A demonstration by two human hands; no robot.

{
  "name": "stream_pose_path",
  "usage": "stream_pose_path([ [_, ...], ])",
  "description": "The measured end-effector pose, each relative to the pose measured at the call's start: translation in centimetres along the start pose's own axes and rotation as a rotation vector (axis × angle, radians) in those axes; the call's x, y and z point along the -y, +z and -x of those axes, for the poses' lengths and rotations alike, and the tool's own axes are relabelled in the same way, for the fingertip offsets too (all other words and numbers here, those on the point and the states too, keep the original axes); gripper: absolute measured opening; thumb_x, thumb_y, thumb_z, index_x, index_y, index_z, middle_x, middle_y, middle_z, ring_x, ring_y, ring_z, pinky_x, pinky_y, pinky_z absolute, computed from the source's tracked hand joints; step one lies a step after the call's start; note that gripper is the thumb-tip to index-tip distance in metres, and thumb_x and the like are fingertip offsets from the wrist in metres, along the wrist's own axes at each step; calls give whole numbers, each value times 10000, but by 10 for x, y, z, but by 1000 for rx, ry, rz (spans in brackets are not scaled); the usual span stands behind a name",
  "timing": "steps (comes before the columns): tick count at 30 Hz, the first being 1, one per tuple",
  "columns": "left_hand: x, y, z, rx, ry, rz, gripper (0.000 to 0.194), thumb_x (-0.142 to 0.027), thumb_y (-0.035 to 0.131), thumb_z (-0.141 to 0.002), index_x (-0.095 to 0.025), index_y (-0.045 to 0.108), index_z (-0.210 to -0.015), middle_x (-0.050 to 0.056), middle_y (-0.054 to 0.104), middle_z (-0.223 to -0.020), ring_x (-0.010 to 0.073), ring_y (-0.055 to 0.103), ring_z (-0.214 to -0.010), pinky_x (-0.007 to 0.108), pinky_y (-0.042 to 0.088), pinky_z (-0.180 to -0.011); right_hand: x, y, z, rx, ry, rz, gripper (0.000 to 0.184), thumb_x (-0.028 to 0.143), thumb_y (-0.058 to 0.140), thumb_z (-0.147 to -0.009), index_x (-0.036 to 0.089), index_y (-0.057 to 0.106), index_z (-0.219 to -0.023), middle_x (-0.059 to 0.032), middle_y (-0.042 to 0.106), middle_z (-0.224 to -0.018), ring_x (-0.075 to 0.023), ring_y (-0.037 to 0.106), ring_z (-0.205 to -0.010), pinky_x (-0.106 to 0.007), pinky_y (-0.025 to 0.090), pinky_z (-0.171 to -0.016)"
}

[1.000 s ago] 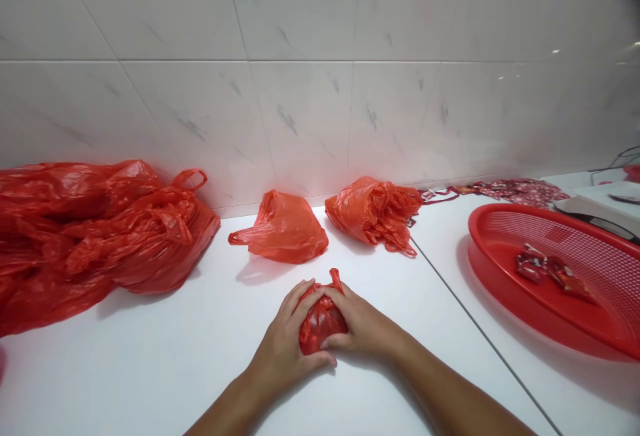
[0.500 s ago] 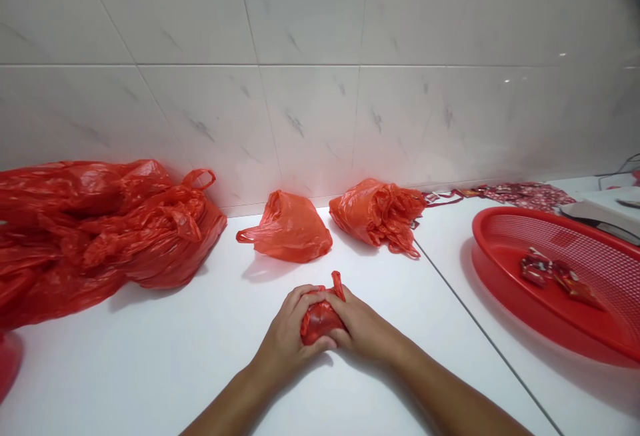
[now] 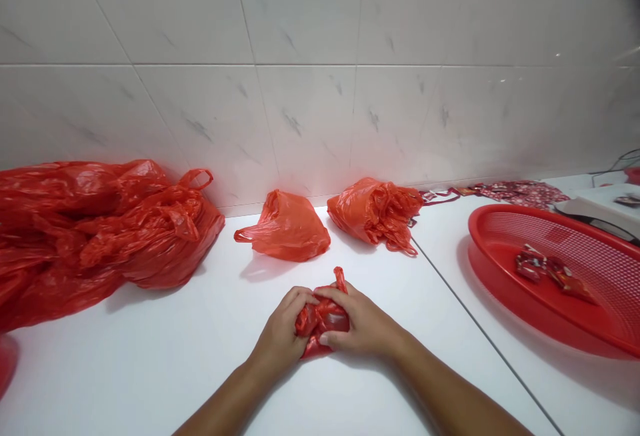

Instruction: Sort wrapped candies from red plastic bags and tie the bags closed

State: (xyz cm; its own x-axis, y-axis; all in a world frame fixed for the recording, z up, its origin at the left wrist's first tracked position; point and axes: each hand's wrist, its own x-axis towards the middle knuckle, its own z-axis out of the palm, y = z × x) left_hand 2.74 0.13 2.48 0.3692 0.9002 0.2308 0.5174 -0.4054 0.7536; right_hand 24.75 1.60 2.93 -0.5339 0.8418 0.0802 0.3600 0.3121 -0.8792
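On the white countertop, the left hand and right hand, fingers curled and pressed together, squeeze a crumpled red plastic bag between them. Farther off lie a loose orange-red plastic bag and, right, a red oval mesh tray.

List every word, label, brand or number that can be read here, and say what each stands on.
Nothing can be read: the crumpled red packets in the red plastic basket and the printed red strip by the wall carry markings too small and blurred to read, and the bunched red plastic bag shows no text.
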Motion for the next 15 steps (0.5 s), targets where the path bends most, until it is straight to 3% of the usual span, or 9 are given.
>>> stream_pose_path([
  [4,6,-1,0,-8,-31,-37,208,-79,583,-871,-246,598,-994,25,635,-1023,210,622,-917,340,523,-804,-7,-7,2,-56,13,9,958,352,907,-710,311,496,-1574,-102,523,-1497,-302,567,-1317,-447,476,-1124],
  [6,7,-2,0,-9,-48,-57,193,-71,572,-844,-242,567,-936,8,616,-959,201,603,-864,324,492,-760,-8,-8,3,-73,24,43,962,368,931,-676,320,524,-1547,-103,507,-1500,-310,562,-1308,-454,481,-1105],
  [11,3,-1,1,-7,-79,-104,132,-116,564,-814,-239,530,-849,-11,576,-866,190,562,-787,309,453,-707,-7,-3,-2,-48,45,107,475,232,806,-767,303,686,-1222,-14,650,-1109,-206,640,-955,-316,493,-824],
  [15,-1,0,3,7,-72,-157,115,-147,563,-797,-241,497,-807,-17,550,-818,185,526,-742,304,413,-668,-9,4,-4,-17,29,148,204,163,689,-801,233,599,-970,21,644,-919,-167,597,-824,-262,408,-727],
])
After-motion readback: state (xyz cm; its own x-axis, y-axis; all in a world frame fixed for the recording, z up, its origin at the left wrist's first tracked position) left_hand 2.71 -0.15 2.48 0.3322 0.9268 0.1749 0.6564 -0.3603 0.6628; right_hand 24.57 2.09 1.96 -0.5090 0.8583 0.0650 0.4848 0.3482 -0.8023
